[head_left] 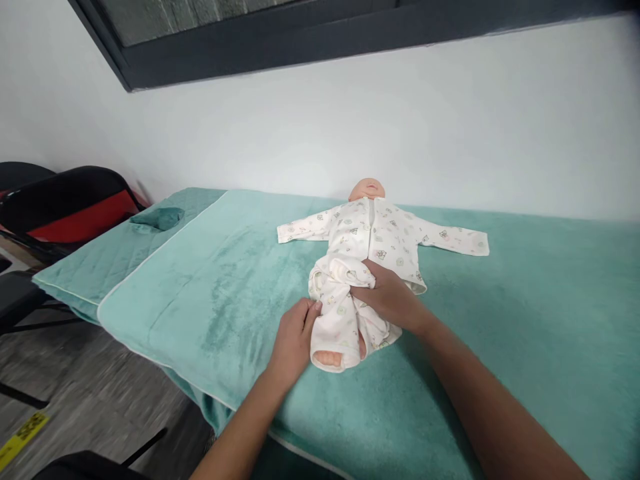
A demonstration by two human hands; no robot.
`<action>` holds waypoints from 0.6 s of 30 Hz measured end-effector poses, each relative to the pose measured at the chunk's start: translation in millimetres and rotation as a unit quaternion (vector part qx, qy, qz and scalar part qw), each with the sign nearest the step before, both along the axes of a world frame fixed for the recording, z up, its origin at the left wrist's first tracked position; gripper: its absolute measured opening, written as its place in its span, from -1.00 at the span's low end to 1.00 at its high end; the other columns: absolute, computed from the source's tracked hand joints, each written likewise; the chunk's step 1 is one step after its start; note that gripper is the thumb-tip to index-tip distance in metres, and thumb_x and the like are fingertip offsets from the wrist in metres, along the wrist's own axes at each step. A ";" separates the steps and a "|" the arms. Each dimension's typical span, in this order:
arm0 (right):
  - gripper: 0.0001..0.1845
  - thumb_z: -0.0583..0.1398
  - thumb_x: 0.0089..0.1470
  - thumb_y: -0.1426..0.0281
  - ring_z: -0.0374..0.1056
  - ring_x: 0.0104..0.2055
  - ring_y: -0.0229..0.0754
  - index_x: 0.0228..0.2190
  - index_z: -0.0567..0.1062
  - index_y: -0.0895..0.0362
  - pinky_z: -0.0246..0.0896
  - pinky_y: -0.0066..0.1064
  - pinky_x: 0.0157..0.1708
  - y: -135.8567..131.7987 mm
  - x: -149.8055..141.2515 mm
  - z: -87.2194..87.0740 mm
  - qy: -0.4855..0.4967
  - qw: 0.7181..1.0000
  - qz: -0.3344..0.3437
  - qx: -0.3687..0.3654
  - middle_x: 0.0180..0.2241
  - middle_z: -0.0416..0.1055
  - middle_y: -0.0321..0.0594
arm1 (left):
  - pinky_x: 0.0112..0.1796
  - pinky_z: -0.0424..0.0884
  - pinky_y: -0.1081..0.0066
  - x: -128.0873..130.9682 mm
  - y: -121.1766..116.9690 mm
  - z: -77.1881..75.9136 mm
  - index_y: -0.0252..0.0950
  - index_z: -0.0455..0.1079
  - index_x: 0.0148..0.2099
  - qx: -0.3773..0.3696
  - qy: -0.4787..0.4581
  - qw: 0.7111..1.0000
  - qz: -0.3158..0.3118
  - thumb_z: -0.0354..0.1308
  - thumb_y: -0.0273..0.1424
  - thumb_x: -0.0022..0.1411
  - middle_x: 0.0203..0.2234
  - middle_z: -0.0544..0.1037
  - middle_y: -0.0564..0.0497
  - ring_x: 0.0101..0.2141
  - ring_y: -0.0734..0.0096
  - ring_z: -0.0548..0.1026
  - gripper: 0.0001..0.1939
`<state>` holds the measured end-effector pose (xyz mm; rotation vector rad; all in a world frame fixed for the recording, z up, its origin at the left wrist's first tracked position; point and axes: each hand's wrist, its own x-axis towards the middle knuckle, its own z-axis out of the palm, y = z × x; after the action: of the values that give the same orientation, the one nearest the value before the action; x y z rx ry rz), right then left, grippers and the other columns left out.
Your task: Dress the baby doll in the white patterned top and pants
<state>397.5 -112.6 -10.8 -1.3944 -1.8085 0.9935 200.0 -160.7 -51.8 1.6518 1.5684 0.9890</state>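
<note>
A baby doll (367,189) lies on its back, head toward the wall, dressed in a white printed jacket (390,233) with both sleeves stretched out sideways. White printed trousers (337,330) are bunched over its legs, and toes show at the near leg opening. My left hand (295,333) pinches the trousers' left edge between thumb and fingers. Closed on the bunched cloth near the waist is my right hand (387,293); its fingertips are partly hidden in the folds.
A teal plush cover (200,287) spreads over the bed, which has a face hole (157,219) at the left end. Black and red chairs (75,207) stand at the left. Behind the bed rise a white wall (240,140) and a dark window frame (260,40).
</note>
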 end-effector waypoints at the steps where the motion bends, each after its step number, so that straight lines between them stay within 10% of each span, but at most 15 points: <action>1: -0.75 0.15 0.06 0.31 0.37 -0.13 -0.05 -0.17 0.44 0.06 0.23 -0.22 -0.15 0.0 0.4 -0.4 0.002 1.000 0.002 -0.001 -0.17 0.48 -0.24 | -0.39 0.18 0.40 -0.8 7.6 -0.8 -0.23 0.21 -0.46 0.017 0.023 1.000 0.011 -0.07 -0.15 0.35 -0.55 0.37 0.07 -0.46 0.37 0.31 -0.63; 8: -0.71 0.19 0.06 0.24 0.38 -0.14 -0.06 -0.16 0.44 0.05 0.26 -0.21 -0.13 0.0 2.0 -0.2 0.013 1.000 -0.004 0.005 -0.18 0.48 -0.24 | -0.38 0.18 0.40 6.6 39.0 -3.2 -0.18 0.32 -0.36 0.054 0.128 0.989 0.041 0.04 -0.27 0.29 -0.46 0.44 0.04 -0.40 0.33 0.39 -0.82; 13: -0.65 0.21 0.06 0.17 0.39 -0.12 -0.11 -0.13 0.43 0.05 0.30 -0.30 -0.17 0.9 16.4 5.4 0.094 0.995 0.023 0.027 -0.17 0.47 -0.23 | -0.31 0.29 0.42 0.8 29.8 -4.8 -0.21 0.35 -0.28 0.059 -0.014 0.996 0.072 0.04 -0.26 0.29 -0.40 0.49 0.06 -0.37 0.38 0.42 -0.84; 18: -0.76 0.15 0.13 0.17 0.36 -0.28 -0.16 -0.30 0.43 0.08 0.26 -0.32 -0.29 9.4 43.4 2.8 0.034 0.968 -0.172 0.181 -0.29 0.44 -0.21 | -0.16 0.36 0.39 -7.0 47.8 3.3 -0.23 0.40 -0.15 0.060 -0.171 0.979 0.094 0.09 -0.24 0.26 -0.19 0.52 -0.01 -0.16 0.35 0.45 -0.79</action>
<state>440.9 -103.1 -7.9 -1.3597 -1.5320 0.4950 193.0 -112.9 -48.5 1.3374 1.4707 1.4101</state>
